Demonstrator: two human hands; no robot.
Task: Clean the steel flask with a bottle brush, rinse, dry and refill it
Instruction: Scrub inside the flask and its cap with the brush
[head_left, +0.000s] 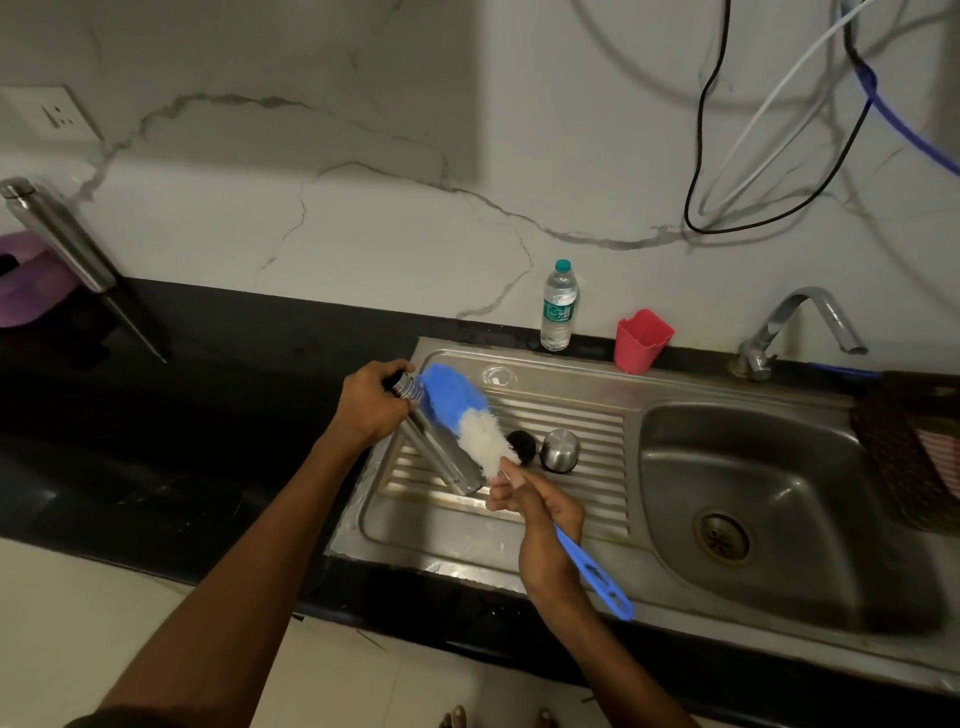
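Steel flask tilted, neck up-left in left hand.

open steel flask tilted over drainboard, blue-white bottle brush alongside

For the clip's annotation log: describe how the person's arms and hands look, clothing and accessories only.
Both forearms are bare from wrist to past the elbow. The left hand and right hand wear no gloves, and no rings, watch or bracelet show. At the bottom left edge, a dark strip on the upper left arm may be a short sleeve; it is too dim to tell more.
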